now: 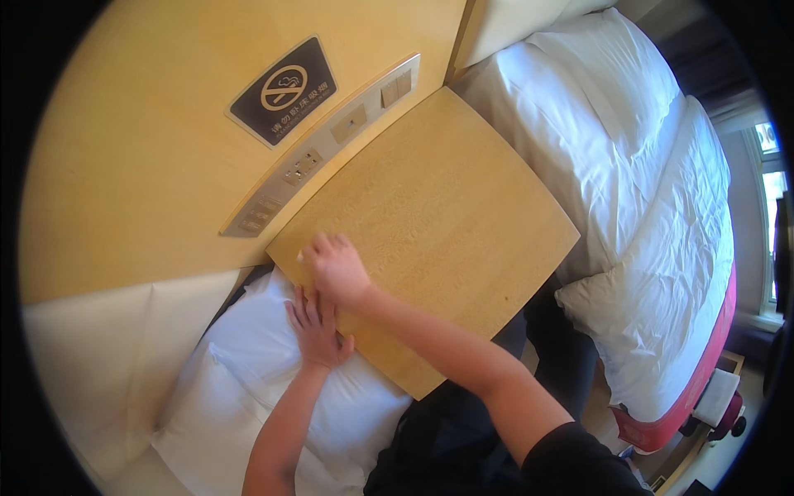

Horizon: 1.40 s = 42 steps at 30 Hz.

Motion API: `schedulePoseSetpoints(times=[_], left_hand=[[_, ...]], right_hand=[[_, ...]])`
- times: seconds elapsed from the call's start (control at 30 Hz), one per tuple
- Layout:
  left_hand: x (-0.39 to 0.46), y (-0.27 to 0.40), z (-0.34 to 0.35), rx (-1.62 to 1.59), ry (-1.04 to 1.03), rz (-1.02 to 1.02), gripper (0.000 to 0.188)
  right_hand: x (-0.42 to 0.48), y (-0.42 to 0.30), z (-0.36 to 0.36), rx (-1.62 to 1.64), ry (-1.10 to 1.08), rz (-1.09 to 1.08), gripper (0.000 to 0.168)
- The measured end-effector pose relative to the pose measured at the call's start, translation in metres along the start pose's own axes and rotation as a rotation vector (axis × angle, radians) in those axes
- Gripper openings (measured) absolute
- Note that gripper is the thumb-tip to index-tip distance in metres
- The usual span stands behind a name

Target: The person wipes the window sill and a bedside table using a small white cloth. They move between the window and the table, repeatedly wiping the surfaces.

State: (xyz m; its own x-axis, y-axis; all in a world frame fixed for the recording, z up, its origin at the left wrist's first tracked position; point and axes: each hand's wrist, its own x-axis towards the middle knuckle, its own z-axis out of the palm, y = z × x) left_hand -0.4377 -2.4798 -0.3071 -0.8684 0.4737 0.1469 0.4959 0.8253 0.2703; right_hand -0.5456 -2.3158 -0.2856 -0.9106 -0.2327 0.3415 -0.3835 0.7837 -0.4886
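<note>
A wooden bedside tabletop point(446, 211) lies before me, set against the wall between two beds. My right hand point(336, 266) is curled over its left corner, with a small whitish bit of something showing at the fingers; most of it is hidden, and I cannot tell what it is. Just below, my left hand point(319, 328) rests with fingers spread at the table's left edge, partly over the white bedding point(248, 366). The left hand holds nothing that I can see.
A metal strip with sockets and switches point(350, 124) runs along the wood wall panel behind the table. Above it hangs a no-smoking sign point(282, 90). White bedding point(651, 291) with a red runner point(676, 409) covers the right bed. A padded headboard point(130, 347) stands at left.
</note>
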Motion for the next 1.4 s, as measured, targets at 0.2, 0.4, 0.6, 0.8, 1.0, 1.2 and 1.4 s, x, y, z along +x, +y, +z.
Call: schedulePoseSetpoints(times=[0.2,0.4,0.6,0.8,1.0,1.2,1.4], left_hand=[[0.000,-0.002,0.000,0.009,0.008,0.013,0.084],[0.001,-0.003,-0.003,-0.006,0.012,0.020,0.085],[0.001,0.000,-0.003,-0.041,-0.001,0.016,0.085],[0.001,0.002,-0.004,0.000,0.002,0.024,0.083],[0.004,0.002,-0.003,0.043,0.009,0.039,0.082],[0.002,-0.002,-0.002,0.066,0.011,0.048,0.080],[0.002,0.001,-0.003,0.026,0.033,0.051,0.078]], right_hand=[[0.020,0.086,-0.044,-0.101,0.040,0.269,0.007],[0.027,0.248,-0.148,-0.311,0.284,0.574,0.016],[0.021,0.257,-0.151,-0.310,0.325,0.633,0.013],[0.003,0.120,-0.074,-0.237,0.108,0.381,0.009],[-0.034,-0.006,-0.021,-0.018,-0.080,0.154,0.015],[-0.033,0.019,-0.026,-0.035,-0.048,0.120,0.013],[0.004,0.179,-0.119,-0.189,0.146,0.518,0.013]])
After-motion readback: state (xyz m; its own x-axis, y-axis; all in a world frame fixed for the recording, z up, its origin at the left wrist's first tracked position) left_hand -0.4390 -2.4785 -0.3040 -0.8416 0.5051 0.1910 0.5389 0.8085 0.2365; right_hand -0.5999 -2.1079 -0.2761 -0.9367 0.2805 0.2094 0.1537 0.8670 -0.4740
